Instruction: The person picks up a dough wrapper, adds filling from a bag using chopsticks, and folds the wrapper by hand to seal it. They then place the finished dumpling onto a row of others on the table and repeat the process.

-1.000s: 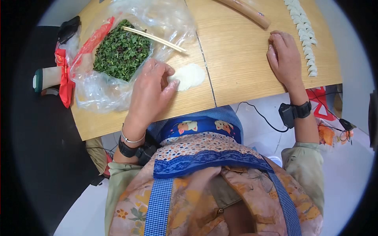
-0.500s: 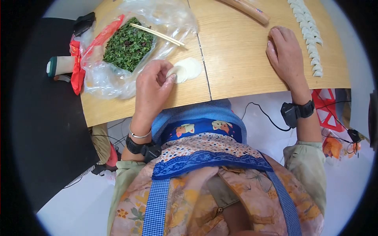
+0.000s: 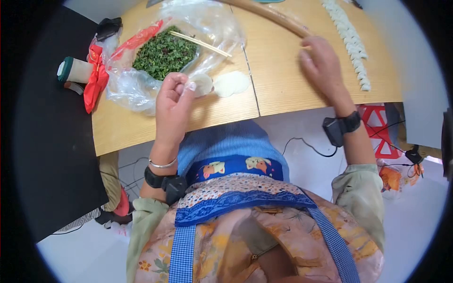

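Note:
Between the thumb and fingers of my left hand [image 3: 175, 96] is a thin round dough wrapper [image 3: 202, 85], raised a little off the table. Beside it on the wood lies a small stack of pale wrappers [image 3: 231, 84]. Chopped greens [image 3: 163, 55] fill a container lined with clear plastic, just beyond my left hand, and a pair of chopsticks [image 3: 200, 44] rests across them. My right hand [image 3: 321, 66] is empty and slightly blurred, its fingers loosely curled over the table near the end of a wooden rolling pin [image 3: 269, 16].
A long row of shaped dough pieces [image 3: 347, 40] runs along the right of the wooden table [image 3: 278, 89]. At the left are a red plastic bag [image 3: 96, 82], a green and white cylinder [image 3: 75, 70] and a black object [image 3: 108, 28]. A red stool [image 3: 383, 134] stands below.
My left hand has lifted one wrapper away from the stack, toward the left. My right hand has shifted left, close to the rolling pin's end. The whole view has also shifted.

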Demonstrator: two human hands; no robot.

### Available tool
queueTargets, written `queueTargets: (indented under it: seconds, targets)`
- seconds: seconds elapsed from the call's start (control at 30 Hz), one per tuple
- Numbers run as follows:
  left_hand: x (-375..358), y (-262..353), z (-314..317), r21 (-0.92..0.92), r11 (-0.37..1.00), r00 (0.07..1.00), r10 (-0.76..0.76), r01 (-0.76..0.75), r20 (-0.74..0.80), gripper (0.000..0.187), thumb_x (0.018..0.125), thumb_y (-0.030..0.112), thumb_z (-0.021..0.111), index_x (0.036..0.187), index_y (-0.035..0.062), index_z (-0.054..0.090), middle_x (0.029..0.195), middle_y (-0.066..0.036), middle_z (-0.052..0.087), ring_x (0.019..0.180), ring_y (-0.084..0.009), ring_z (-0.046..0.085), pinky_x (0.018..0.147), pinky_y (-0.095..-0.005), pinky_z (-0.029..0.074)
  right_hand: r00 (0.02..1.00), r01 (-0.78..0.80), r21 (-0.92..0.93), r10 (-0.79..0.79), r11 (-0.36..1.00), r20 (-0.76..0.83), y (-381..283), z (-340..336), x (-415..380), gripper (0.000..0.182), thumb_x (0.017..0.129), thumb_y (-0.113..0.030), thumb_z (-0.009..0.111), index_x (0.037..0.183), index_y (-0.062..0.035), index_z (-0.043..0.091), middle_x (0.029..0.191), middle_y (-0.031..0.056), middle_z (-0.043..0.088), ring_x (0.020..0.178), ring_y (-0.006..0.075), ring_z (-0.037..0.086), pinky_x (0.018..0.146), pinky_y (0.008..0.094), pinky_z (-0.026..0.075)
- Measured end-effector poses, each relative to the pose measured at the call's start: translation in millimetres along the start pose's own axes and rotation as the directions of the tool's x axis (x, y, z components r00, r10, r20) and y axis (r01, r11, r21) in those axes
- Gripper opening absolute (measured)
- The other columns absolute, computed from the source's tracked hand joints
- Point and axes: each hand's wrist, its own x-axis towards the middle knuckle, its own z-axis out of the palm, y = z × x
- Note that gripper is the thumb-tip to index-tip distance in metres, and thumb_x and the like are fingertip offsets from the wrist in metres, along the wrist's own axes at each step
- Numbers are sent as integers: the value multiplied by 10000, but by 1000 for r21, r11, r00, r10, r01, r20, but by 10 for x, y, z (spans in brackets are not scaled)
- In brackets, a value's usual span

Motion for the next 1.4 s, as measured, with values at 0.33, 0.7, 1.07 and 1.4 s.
queueTargets:
  seconds: [0.33, 0.7, 1.07, 1.4]
  targets:
    - [-303, 179, -301, -475, 868, 981, -188, 144, -47, 324, 972, 130, 496, 1254, -26, 463, 1192, -210, 593, 1023, -227, 640, 834, -254, 561, 751, 629, 7, -610, 777, 254, -766, 686, 880, 454, 815, -112, 562, 1267, -153, 575, 1179, 78, 587, 1180, 268, 516, 996, 384, 415]
    - [-263, 200, -345, -727, 676, 983, -185, 116, -16, 441, 983, 124, 443, 1325, -132, 335, 1371, -277, 424, 1284, -350, 457, 1079, -382, 429, 754, 583, 245, -629, 774, 192, -810, 773, 1024, 194, 818, -93, 591, 995, -81, 671, 993, 76, 635, 996, 270, 575, 846, 384, 470]
    - [72, 169, -363, -825, 564, 975, -200, 38, -92, 386, 982, 207, 450, 1240, -77, 408, 1259, -223, 517, 1217, -355, 506, 1069, -449, 411, 846, 2, 607, -325, 795, 423, -1128, 545, 1863, 193, 879, -208, 616, 923, -30, 678, 779, 34, 661, 696, 95, 592, 627, 262, 471]
    - [128, 216, -512, -812, 581, 955, -207, -53, -211, 380, 996, 232, 405, 1227, -70, 415, 1247, -224, 521, 1211, -353, 506, 1059, -463, 412, 934, -198, 777, -125, 598, 334, -1125, 1197, 1716, 225, 940, -255, 578, 884, -42, 624, 725, -14, 587, 667, 65, 552, 588, 226, 456]
